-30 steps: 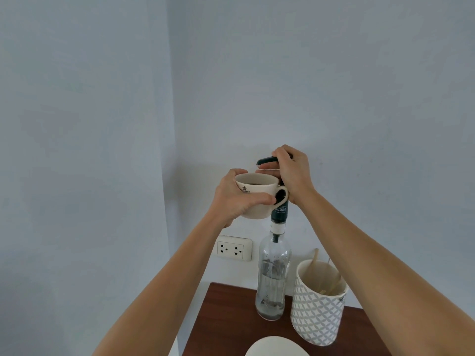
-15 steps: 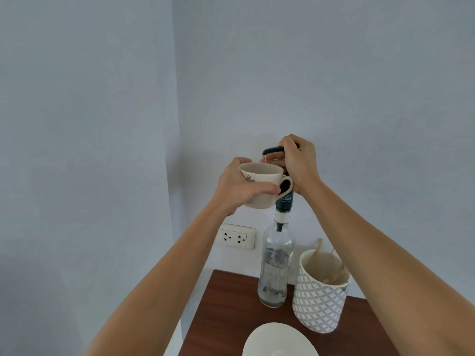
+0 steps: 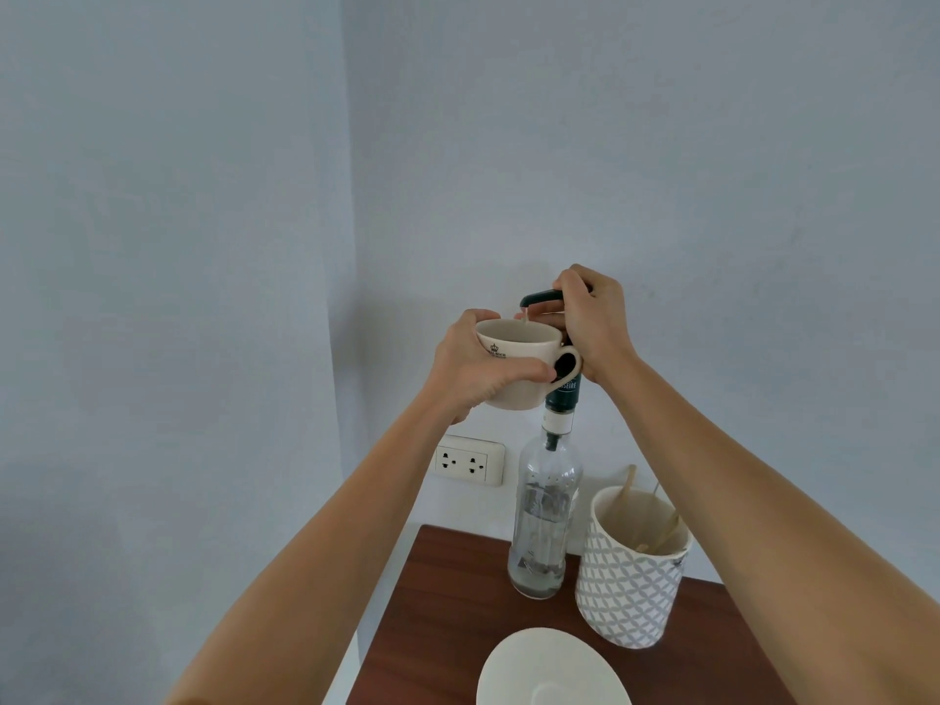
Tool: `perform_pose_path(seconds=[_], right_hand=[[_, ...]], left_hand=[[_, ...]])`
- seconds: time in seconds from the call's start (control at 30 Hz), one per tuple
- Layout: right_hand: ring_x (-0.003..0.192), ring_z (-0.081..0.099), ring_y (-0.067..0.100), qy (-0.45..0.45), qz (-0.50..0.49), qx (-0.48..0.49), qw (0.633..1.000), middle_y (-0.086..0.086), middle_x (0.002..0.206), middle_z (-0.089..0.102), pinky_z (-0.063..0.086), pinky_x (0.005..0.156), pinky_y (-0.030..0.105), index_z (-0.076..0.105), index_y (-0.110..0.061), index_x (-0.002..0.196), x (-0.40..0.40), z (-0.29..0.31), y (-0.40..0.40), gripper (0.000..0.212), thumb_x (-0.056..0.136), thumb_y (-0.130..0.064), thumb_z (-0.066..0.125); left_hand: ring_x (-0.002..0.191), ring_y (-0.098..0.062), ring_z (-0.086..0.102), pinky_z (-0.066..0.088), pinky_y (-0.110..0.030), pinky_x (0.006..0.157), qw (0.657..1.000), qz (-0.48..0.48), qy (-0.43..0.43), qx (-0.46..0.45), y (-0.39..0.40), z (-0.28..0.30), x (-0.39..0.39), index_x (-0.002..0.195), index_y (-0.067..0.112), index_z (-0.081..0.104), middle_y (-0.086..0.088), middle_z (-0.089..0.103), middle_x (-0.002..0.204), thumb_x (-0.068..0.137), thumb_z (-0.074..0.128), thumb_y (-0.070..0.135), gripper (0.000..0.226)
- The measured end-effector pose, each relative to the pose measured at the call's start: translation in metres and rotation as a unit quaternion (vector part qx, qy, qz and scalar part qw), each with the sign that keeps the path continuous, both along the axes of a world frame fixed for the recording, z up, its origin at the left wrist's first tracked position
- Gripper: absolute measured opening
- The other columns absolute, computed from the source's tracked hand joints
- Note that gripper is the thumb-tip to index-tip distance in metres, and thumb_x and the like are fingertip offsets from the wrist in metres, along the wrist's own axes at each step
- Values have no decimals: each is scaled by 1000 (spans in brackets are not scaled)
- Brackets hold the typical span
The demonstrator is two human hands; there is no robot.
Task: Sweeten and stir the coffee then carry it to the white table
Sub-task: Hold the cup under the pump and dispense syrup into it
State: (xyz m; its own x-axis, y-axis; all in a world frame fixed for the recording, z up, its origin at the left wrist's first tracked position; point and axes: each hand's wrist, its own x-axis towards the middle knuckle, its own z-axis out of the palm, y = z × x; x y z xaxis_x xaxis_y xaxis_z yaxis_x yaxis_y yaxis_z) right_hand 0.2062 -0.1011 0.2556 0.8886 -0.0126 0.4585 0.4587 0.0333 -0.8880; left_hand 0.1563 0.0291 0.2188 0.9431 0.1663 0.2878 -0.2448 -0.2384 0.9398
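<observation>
My left hand point(image 3: 478, 366) holds a cream coffee cup point(image 3: 524, 358) in the air, its handle pointing right. The cup is right under the dark spout of a pump point(image 3: 540, 298) fitted on a tall clear syrup bottle point(image 3: 544, 521). My right hand point(image 3: 592, 323) is wrapped over the pump head from above. A thin pale stream runs from the spout into the cup. The bottle stands on a dark wooden table point(image 3: 447, 618) and holds only a little liquid at its bottom.
A patterned white-and-grey holder point(image 3: 630, 582) with wooden stirrers stands right of the bottle. A white saucer point(image 3: 549, 669) lies at the near edge of the table. A double wall socket point(image 3: 469, 460) sits on the wall behind. Walls close in at the left and back.
The view has tilted down, showing more of the table and saucer. Both hands stay at the pump and cup. A stream of syrup now shows below the spout.
</observation>
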Motion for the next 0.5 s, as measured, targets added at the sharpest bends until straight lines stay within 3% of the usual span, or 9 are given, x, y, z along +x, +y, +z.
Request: perform_pose_path(seconds=[0.1,0.27,0.37,0.5], right_hand=[[68,76,40,-2,2,-4,1000,26,68,67,56,55,37,42,-11,59,-1,-1,0,25,84,-6,45],[75,75,44,13,4,2,1000,35,81,72,58,64,47,46,-10,65,-2,2,-2,21,86,-11,48],[77,76,42,22,-6,6,1000,31,83,74,59,71,50,47,-13,68,-4,9,-3,26,91,-22,54],[77,75,25,34,-80,-38,996,11,85,76,58,76,39,52,-15,102,-18,12,-9,41,93,-56,50]], left_hand=[[105,-21,65,57,-33,77,1000,0,0,5,0,0,-2,121,23,50,-2,64,116,39,91,34,93],[106,-21,65,58,-34,79,1000,-6,-3,11,-1,2,-4,122,23,50,-1,65,115,33,89,40,99],[105,-21,65,58,-34,79,1000,-8,-11,9,-3,7,-5,121,24,50,0,65,115,29,86,45,101],[107,-21,65,57,-35,80,1000,-7,-16,9,-6,7,-7,126,24,50,-1,65,118,28,88,46,107]])
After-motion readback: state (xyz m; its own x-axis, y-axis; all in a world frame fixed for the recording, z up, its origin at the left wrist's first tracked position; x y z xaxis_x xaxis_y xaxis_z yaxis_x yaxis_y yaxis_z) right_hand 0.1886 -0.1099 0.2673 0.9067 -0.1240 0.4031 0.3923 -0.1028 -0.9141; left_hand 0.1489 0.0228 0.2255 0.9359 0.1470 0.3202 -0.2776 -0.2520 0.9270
